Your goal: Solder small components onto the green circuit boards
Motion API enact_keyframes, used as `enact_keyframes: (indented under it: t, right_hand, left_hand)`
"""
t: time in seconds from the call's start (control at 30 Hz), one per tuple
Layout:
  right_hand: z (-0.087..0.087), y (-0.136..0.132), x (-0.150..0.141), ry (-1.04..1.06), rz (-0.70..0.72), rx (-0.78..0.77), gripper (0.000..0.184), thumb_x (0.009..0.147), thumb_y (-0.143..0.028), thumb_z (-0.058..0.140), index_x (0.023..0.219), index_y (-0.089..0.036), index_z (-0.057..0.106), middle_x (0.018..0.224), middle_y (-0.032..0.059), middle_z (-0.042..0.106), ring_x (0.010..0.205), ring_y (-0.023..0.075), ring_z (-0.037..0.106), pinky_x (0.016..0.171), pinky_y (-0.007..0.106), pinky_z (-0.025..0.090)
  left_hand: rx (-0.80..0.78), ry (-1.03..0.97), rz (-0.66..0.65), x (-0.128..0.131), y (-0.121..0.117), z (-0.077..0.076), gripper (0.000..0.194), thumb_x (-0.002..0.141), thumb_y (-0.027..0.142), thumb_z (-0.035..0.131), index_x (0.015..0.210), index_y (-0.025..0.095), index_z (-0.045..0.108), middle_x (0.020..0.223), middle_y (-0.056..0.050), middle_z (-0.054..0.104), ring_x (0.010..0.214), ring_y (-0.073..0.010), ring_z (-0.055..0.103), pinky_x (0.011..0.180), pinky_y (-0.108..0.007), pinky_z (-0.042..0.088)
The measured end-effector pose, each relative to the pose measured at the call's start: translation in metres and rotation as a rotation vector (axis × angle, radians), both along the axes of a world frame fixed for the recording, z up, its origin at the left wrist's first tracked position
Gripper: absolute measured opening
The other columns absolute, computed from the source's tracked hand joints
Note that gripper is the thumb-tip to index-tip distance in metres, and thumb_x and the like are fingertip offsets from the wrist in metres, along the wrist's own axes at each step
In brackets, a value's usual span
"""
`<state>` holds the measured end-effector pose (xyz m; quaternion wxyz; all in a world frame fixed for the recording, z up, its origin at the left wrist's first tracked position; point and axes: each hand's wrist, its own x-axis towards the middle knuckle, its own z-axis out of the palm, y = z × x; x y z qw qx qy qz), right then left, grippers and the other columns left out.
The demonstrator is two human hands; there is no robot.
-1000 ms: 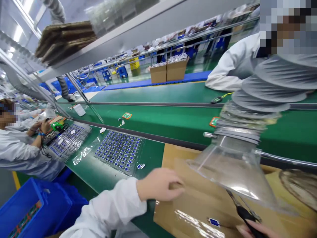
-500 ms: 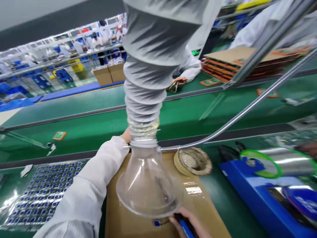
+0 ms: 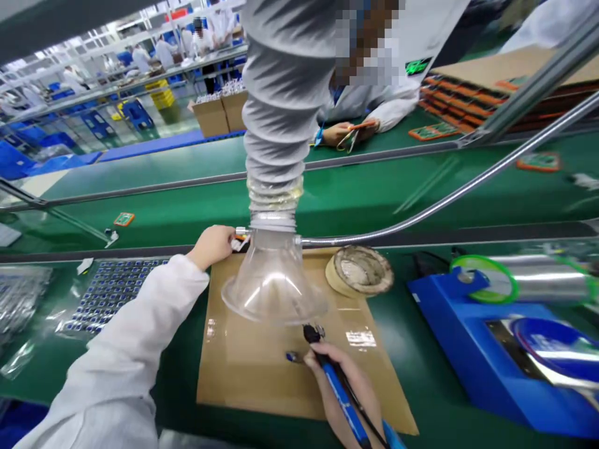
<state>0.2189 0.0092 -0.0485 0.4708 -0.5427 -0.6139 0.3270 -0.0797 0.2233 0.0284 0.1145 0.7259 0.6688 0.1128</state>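
Observation:
My left hand (image 3: 213, 245) is at the far edge of the cardboard sheet, fingers closed on a small orange-edged circuit board (image 3: 241, 240) with a white part, largely hidden behind the fume hood. In my right hand (image 3: 344, 380) is a soldering iron (image 3: 339, 396) with a blue handle, a black front end and a black cable. Its tip is hard to make out. A small blue component (image 3: 292, 356) lies on the cardboard sheet (image 3: 248, 380), just left of my right fingers. Above it hangs the clear fume hood (image 3: 276, 280) on a grey ribbed hose.
A round, crusted pot (image 3: 359, 271) stands on the cardboard's back right. To the right is a blue machine (image 3: 468, 355) with a solder-like spool. Blue components (image 3: 112, 293) in rows lie left. Across the green belt (image 3: 206, 206), a co-worker's hands (image 3: 349, 133) hold an orange-edged piece.
The view has tilted and shifted, showing more of the cardboard. My left hand has come out from behind the hose, nearer me, with the orange-edged board. My right hand still holds the soldering iron.

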Motion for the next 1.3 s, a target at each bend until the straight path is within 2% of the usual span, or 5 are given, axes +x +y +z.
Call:
enact_keyframes:
  t: [0.13, 0.3, 0.5, 0.87, 1.3]
  right_hand:
    - [0.002, -0.006, -0.002, 0.058, 0.045, -0.014, 0.017, 0.092, -0.038, 0.068, 0.105, -0.028, 0.071, 0.091, 0.0042, 0.079, 0.079, 0.0227, 0.077, 0.071, 0.030, 0.063]
    - [0.007, -0.008, -0.010, 0.090, 0.032, -0.036, 0.021, 0.091, -0.043, 0.068, 0.105, -0.027, 0.070, 0.094, 0.0056, 0.078, 0.079, 0.0226, 0.075, 0.070, 0.031, 0.062]
    - [0.017, -0.006, -0.026, 0.144, 0.037, -0.055, 0.021, 0.090, -0.042, 0.069, 0.103, -0.025, 0.068, 0.090, 0.0035, 0.076, 0.075, 0.0196, 0.072, 0.069, 0.030, 0.060]
    - [0.021, -0.003, -0.045, 0.194, 0.084, -0.106, 0.017, 0.092, -0.039, 0.067, 0.103, -0.027, 0.067, 0.089, 0.0015, 0.073, 0.075, 0.0179, 0.070, 0.070, 0.029, 0.058]
    - [0.002, 0.002, -0.033, 0.100, 0.062, -0.163, 0.029, 0.094, -0.034, 0.068, 0.122, -0.027, 0.061, 0.106, 0.0035, 0.077, 0.096, 0.0205, 0.076, 0.086, 0.035, 0.061]
  left_hand:
    - [-0.008, 0.111, -0.105, -0.039, -0.105, -0.010, 0.016, 0.080, 0.016, 0.061, 0.064, 0.018, 0.056, 0.069, -0.005, 0.061, 0.068, -0.0186, 0.054, 0.065, -0.029, 0.033]
    - [-0.024, 0.008, -0.437, -0.016, -0.183, -0.031, 0.015, 0.082, 0.008, 0.053, 0.072, 0.018, 0.059, 0.081, -0.006, 0.064, 0.083, -0.0193, 0.056, 0.078, -0.029, 0.043]
    - [-0.048, -0.137, -0.610, 0.032, -0.180, -0.023, 0.041, 0.086, 0.004, 0.045, 0.109, 0.020, 0.074, 0.121, -0.009, 0.069, 0.108, -0.0236, 0.058, 0.098, -0.040, 0.044]
    - [-0.429, -0.902, -0.077, 0.080, -0.205, -0.031, 0.022, 0.086, 0.035, 0.069, 0.079, 0.015, 0.075, 0.078, -0.006, 0.073, 0.070, -0.0164, 0.064, 0.064, -0.027, 0.049]
    - [-0.178, -0.449, -0.154, 0.067, -0.177, -0.040, 0.017, 0.085, 0.016, 0.067, 0.069, 0.018, 0.073, 0.079, -0.004, 0.067, 0.087, -0.0208, 0.059, 0.085, -0.037, 0.043]
